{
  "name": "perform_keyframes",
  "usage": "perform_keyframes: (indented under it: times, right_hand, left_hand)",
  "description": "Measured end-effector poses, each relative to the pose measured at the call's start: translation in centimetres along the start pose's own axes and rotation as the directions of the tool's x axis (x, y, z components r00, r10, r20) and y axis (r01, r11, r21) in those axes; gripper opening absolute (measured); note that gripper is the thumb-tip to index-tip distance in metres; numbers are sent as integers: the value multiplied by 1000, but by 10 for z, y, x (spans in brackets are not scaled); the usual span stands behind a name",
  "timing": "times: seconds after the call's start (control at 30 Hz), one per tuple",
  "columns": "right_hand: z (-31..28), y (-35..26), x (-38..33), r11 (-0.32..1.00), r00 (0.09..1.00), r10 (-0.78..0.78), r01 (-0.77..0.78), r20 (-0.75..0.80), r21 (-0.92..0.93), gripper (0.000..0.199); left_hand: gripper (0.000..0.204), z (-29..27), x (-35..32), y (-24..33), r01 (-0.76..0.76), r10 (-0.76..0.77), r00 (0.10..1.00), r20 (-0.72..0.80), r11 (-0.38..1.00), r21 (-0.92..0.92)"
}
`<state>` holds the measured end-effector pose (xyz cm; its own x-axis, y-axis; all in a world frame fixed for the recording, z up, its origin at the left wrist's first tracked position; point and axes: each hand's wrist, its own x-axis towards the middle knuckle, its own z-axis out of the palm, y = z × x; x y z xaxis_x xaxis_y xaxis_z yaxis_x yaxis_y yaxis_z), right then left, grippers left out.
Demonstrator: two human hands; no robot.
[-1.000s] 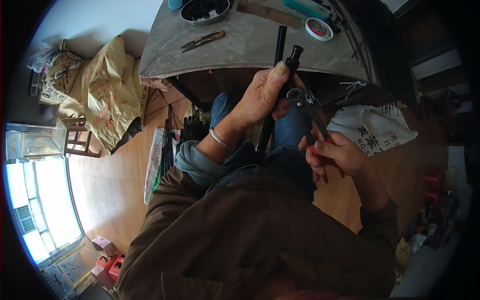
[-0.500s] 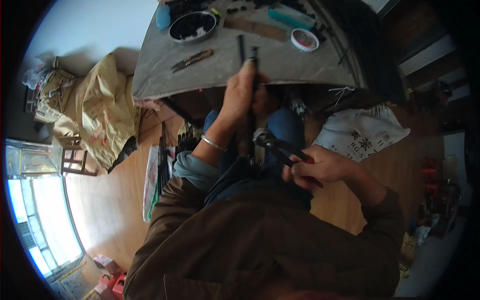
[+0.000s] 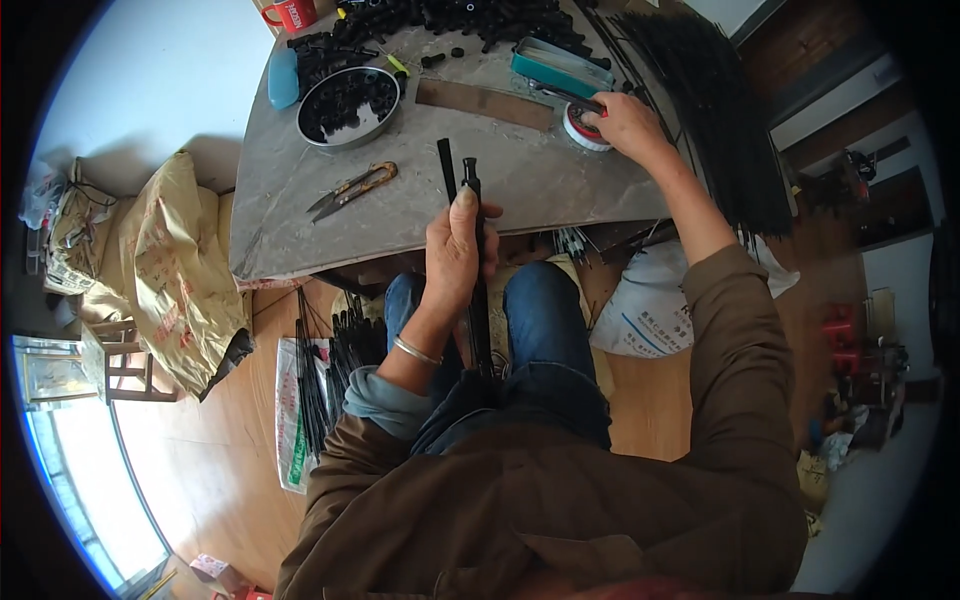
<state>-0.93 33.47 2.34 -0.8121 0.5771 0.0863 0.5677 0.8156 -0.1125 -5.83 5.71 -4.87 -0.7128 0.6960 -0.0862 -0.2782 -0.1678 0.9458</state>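
My left hand (image 3: 455, 248) is closed around long thin black rods (image 3: 446, 165), held upright above my lap at the table's front edge. One of them carries a black fitting with a flared end (image 3: 470, 172), and my thumb presses just below it. Over at the right of the table, my right hand (image 3: 630, 128) keeps a pair of pliers (image 3: 560, 95) gripped with the dark jaws pointing left. Its fingertips reach into a small round white tub (image 3: 583, 132); what they touch inside is hidden.
Scissors (image 3: 355, 190) and a metal bowl of black parts (image 3: 348, 105) lie on the grey table (image 3: 420, 205). Behind are a wooden strip (image 3: 485, 103), a teal case (image 3: 560, 68) and heaped black fittings (image 3: 440, 22). Bundled black rods (image 3: 715, 120) line the right edge; a white sack (image 3: 645, 315) stands below.
My right hand has moved from beside my lap up to the white tub, taking the pliers along. My left hand still holds the rods, now slightly lower and farther left in view.
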Motion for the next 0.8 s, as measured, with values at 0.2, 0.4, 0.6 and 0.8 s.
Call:
perform_keyframes:
  times: [0.2,0.4,0.6,0.8]
  right_hand:
    - [9,0,17,995,999,-50,49,-16,-85,30]
    - [17,32,30,956,999,24,-10,-47,293,24]
    - [2,34,3,576,980,101,-198,172,793,20]
    - [0,-23,-85,-342,933,-116,-359,340,868,20]
  left_hand:
    - [60,-2,0,0,33,-33,999,1,999,-8]
    - [60,-2,-2,1,37,-37,999,18,999,-19]
    - [60,0,-20,13,44,-38,998,49,993,-113]
    - [54,17,-57,31,-108,110,994,31,993,-55]
